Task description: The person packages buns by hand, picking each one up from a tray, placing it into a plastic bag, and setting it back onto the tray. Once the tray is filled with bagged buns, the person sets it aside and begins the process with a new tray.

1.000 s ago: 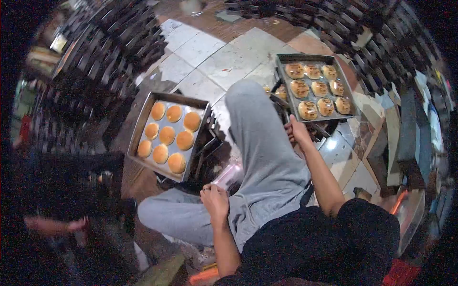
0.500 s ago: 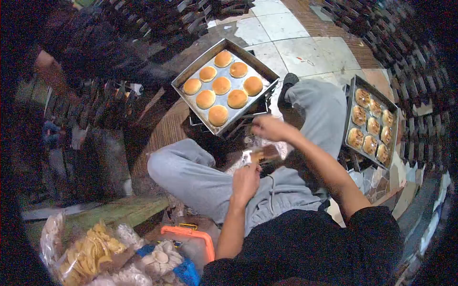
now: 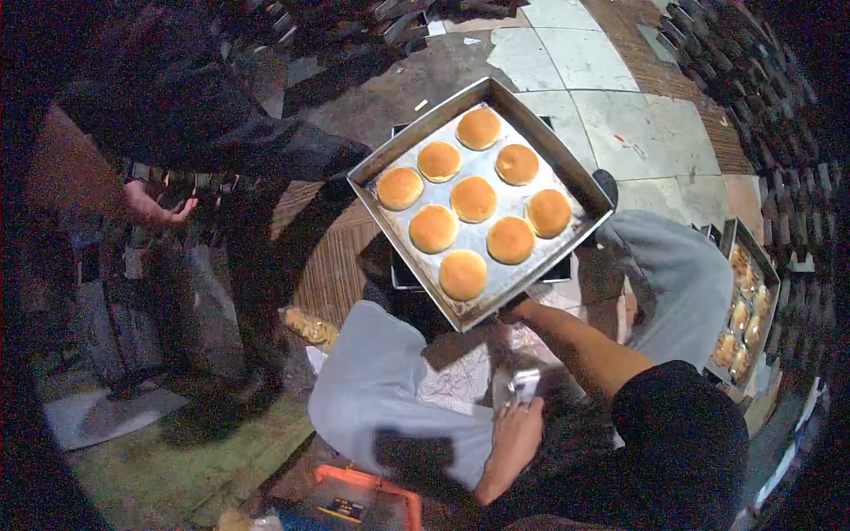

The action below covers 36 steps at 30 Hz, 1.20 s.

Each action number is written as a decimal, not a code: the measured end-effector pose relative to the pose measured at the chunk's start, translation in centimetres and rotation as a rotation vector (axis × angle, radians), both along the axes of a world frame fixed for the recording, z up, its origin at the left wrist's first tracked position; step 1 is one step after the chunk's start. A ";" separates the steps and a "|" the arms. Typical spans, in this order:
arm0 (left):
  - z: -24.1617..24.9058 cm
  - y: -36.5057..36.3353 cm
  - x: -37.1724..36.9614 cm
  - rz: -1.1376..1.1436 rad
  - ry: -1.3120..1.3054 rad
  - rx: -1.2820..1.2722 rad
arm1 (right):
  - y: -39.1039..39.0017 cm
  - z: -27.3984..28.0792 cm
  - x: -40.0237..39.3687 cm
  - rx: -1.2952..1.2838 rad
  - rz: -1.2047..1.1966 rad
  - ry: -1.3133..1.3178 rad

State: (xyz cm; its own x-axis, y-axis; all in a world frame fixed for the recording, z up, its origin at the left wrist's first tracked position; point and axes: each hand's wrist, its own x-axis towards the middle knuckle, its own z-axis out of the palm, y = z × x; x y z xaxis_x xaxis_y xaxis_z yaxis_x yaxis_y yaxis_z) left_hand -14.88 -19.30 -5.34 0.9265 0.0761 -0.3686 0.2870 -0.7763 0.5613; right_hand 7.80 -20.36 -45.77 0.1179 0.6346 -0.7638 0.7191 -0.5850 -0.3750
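And here's the tray (image 3: 471, 235) of 9 buns (image 3: 474, 199), corner-on just ahead of the nearer right hand (image 3: 518, 310), whose half-hidden grip I can't tell, while the left hand (image 3: 518, 434) grasps a shiny packet (image 3: 524, 382) lapward.

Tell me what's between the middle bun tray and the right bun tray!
In the head view, the person's bent right leg lies between the middle tray and the right tray.
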 end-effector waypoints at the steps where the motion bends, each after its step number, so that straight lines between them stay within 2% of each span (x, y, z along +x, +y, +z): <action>1: -0.6 0.2 0.0 -0.043 0.039 0.002 | 0.5 0.2 0.0 -0.014 -0.008 0.038; 3: -2.6 -0.4 -1.2 -0.089 0.025 0.026 | 1.3 1.9 0.0 -0.039 -0.027 0.108; 5: -2.6 0.2 -1.1 -0.076 0.037 -0.025 | -0.4 3.4 -0.2 -0.068 -0.048 0.167; 10: 0.7 4.7 1.6 -0.083 0.153 -0.174 | -1.7 9.6 2.0 -0.139 -0.148 0.311; 13: 2.2 7.6 2.6 -0.072 0.058 -0.214 | -5.3 14.3 3.6 -0.182 -0.213 0.387; 15: 2.3 9.2 3.0 -0.051 0.009 -0.277 | -3.2 17.4 5.2 -0.210 -0.267 0.430; 18: 2.5 9.7 3.9 -0.053 0.027 -0.297 | -7.6 22.7 6.7 -0.256 -0.340 0.510; 19: 1.8 8.8 3.0 -0.053 -0.093 -0.260 | -8.6 23.9 5.4 -0.270 -0.356 0.523; 20: 1.9 8.9 3.1 -0.063 -0.094 -0.272 | -11.7 26.3 5.2 -0.021 -0.481 0.464; 22: 1.9 8.4 2.9 -0.028 -0.113 -0.248 | -5.9 38.4 4.5 -0.203 -0.167 -0.033; 23: 1.6 7.3 2.3 0.018 -0.089 -0.215 | -6.6 42.4 2.5 0.004 -0.186 -0.274; 24: 1.3 6.7 1.7 0.023 -0.088 -0.219 | -7.6 46.5 0.4 0.476 -0.375 -0.134; 25: 1.2 6.4 1.2 0.046 -0.062 -0.258 | -8.4 47.8 -1.9 0.743 -0.500 0.080; 26: 1.0 6.2 0.4 0.069 -0.037 -0.300 | -8.5 49.4 -5.0 0.821 -0.550 0.189; 28: 2.7 5.4 0.6 0.085 0.045 -0.202 | -10.2 47.8 -9.0 0.828 -0.435 -0.027; 31: 3.4 4.2 -0.3 0.194 -0.193 -0.449 | -12.2 47.3 -10.4 0.778 -0.543 0.129; 32: 3.7 3.9 -0.5 0.197 -0.191 -0.443 | -12.9 47.6 -10.5 0.783 -0.541 0.135; 34: 5.4 5.5 0.3 0.058 -0.168 -0.302 | -12.5 51.2 -10.0 1.025 -0.569 -0.030; 36: 6.4 7.3 2.3 0.093 -0.159 -0.300 | -12.6 53.2 -10.1 1.078 -0.579 -0.053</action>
State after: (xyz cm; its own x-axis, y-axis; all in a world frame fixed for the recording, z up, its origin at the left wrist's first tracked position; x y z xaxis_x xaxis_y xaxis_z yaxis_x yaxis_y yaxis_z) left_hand -12.61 -12.03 1.11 0.9683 0.0730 -0.2389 0.2394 -0.5449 0.8036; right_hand -2.33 -32.98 7.41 0.6078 0.7826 0.1344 0.4848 -0.2316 -0.8434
